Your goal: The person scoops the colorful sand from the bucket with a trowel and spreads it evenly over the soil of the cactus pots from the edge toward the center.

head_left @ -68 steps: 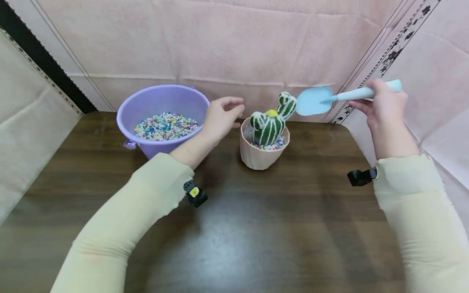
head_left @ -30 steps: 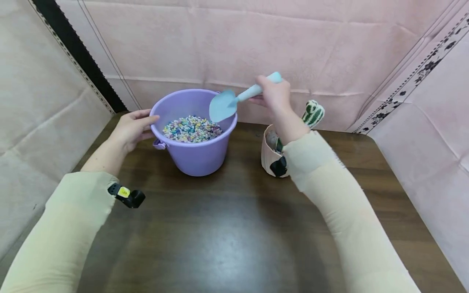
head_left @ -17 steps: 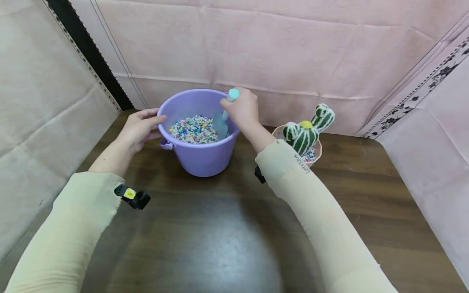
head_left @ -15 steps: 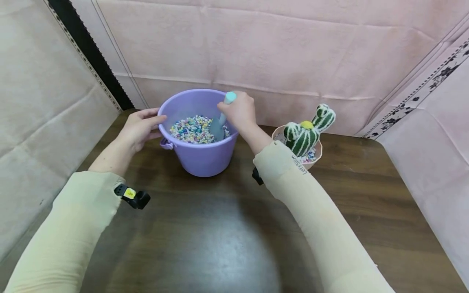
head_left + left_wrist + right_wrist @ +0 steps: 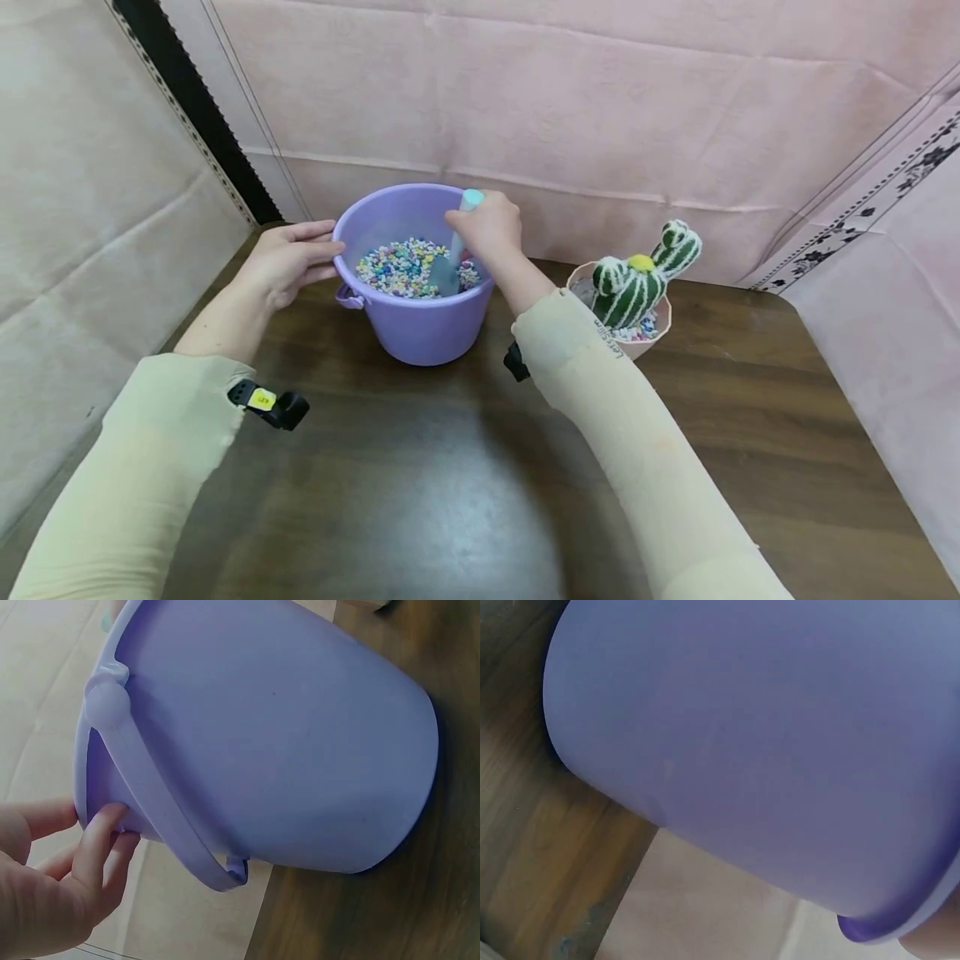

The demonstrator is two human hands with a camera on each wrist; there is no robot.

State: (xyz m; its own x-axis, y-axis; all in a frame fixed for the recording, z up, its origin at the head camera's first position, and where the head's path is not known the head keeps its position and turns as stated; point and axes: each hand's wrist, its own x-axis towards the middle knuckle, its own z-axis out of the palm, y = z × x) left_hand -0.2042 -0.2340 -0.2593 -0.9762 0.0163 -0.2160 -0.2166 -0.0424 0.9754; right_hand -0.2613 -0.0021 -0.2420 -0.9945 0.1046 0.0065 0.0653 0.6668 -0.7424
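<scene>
A purple bucket (image 5: 427, 332) stands on the table, partly filled with small multicoloured beads (image 5: 397, 262). My left hand (image 5: 288, 260) pinches its rim on the left side; in the left wrist view the fingers (image 5: 97, 851) press the outer wall below the rim, near the hanging handle (image 5: 161, 787). In my right hand (image 5: 491, 227) is a light blue trowel (image 5: 444, 275), gripped by its handle. The trowel's blade points down, its tip sunk among the beads. The right wrist view is mostly filled by the bucket's wall (image 5: 742, 750), and the trowel is hidden there.
Right of the bucket, behind my right forearm, stands a pale pink pot (image 5: 662, 325) with beads and a green-and-white knitted cactus (image 5: 630, 292) topped by a yellow flower. Pinkish cloth (image 5: 562, 100) hangs along the back and sides of the wooden table (image 5: 390, 467).
My left hand went from beside the pot to the bucket's left rim. My right hand brought the trowel from the right over to the bucket and lowered its blade into the beads.
</scene>
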